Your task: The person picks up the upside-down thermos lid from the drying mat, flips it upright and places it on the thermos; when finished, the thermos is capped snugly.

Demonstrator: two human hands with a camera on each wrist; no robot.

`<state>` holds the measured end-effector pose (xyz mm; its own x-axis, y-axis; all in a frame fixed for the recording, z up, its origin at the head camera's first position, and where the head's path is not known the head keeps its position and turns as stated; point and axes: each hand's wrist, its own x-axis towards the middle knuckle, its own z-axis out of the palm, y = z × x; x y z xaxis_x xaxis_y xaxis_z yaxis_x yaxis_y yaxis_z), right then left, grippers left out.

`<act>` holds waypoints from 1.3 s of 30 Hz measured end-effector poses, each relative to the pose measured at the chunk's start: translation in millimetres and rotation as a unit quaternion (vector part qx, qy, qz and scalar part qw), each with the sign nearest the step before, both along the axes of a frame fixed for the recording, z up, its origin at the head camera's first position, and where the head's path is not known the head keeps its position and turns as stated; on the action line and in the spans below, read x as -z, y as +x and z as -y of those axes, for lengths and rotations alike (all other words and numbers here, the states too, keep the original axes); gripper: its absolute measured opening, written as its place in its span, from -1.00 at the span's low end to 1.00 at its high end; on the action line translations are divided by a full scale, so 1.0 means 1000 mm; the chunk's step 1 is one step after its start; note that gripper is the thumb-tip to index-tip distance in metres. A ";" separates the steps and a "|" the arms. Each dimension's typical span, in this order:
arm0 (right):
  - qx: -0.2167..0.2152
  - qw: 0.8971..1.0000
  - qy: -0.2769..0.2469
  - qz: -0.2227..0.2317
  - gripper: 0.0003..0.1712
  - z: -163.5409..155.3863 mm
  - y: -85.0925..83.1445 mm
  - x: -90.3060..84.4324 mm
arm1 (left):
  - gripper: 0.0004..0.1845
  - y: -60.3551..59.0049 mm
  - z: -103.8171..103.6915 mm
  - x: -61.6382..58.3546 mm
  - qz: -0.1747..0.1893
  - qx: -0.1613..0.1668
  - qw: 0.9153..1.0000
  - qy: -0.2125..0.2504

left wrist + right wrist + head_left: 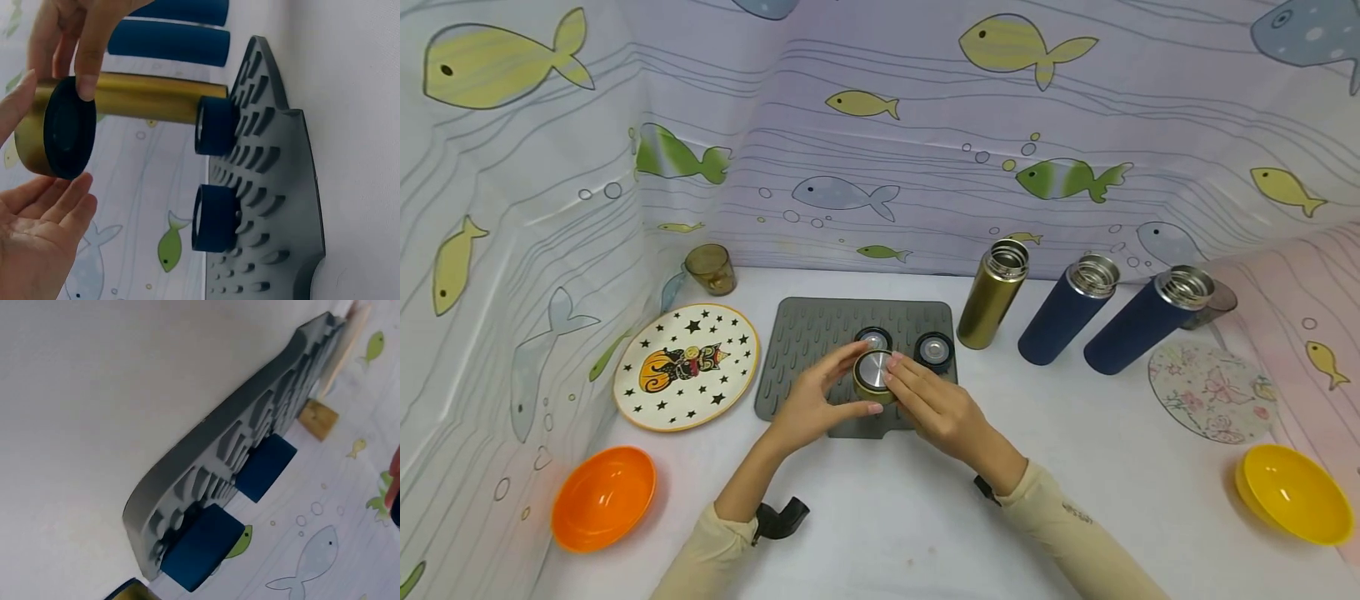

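Note:
A gold bottle lid [872, 385] with a silver top is held above the grey mat; the left wrist view shows its dark hollow underside [69, 128]. My right hand [942, 408] pinches this lid, its thumb on the underside rim and fingers against the top. My left hand [808, 408] is spread around the lid's left side, straight fingers [59, 215] close to its edge. Two dark blue lids [934, 350] [203, 547] with silver centres stand on the ridged grey drying mat [805, 333], behind the hands.
A lidless gold bottle [988, 300] and two lidless blue bottles [1060, 321] [1138, 329] stand at back right. To the left are a plate [658, 333], an orange bowl [604, 500] and a brown cup [713, 271]; to the right, a floral round board [1213, 392] and a yellow bowl [1292, 496].

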<state>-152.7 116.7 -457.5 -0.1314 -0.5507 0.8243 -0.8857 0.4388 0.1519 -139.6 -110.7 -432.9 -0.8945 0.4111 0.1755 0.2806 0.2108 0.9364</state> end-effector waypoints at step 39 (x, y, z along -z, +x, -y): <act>0.249 0.765 -0.445 0.395 -0.07 -0.054 -0.100 -0.012 | -0.24 -0.069 -0.099 -0.082 -0.093 0.010 0.995 0.025</act>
